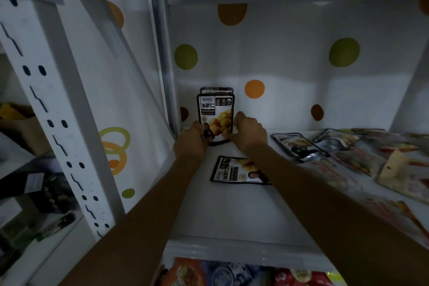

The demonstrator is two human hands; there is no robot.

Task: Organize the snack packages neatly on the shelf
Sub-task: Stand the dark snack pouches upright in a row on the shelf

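At the back-left corner of the shelf (232,216) the left hand (193,140) grips the upright pouch (216,111) by its lower left edge and the right hand (249,133) pinches its right edge. It seems best to square it against the rear pouch (216,89), then release gently so neither topples.

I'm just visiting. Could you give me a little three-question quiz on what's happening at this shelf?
1. True or false: the upright packet stands near the back left corner of the shelf.
2. How many hands hold it? A none, B one, C two.
3. Fill in: the second packet, under the right forearm, lies ____.
Key: 1 true. 2 C: left hand and right hand. 3 flat.
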